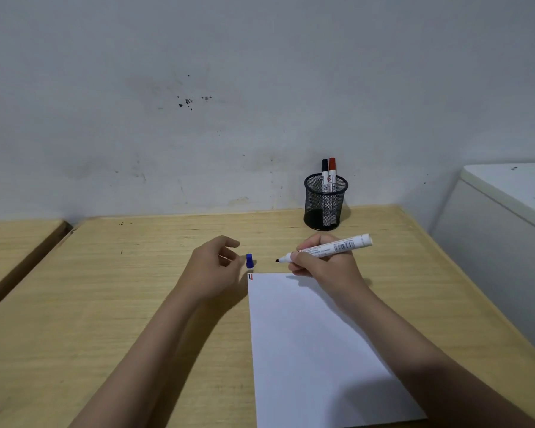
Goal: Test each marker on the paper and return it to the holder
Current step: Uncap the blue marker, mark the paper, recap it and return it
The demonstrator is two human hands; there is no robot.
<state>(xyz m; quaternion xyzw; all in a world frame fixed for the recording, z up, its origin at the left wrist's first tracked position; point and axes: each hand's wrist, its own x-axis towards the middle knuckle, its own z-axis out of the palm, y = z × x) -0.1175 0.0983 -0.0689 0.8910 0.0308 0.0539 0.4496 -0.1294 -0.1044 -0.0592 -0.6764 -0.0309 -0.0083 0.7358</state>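
Right hand (322, 267): uncapped white marker (331, 249)

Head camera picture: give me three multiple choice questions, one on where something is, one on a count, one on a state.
1. Where is the mesh holder?
A. at the table's far edge by the wall
B. on the paper
C. in the left hand

2. How many markers stand in the holder?
A. none
B. two
C. four

3. What state is the marker in the right hand?
A. capped
B. uncapped
C. lying on the table

Answers:
A, the holder stands beyond both hands near the wall.
B, one black-capped and one red-capped marker stick out.
B, its tip is bare and the blue cap is at the left hand's fingertips.
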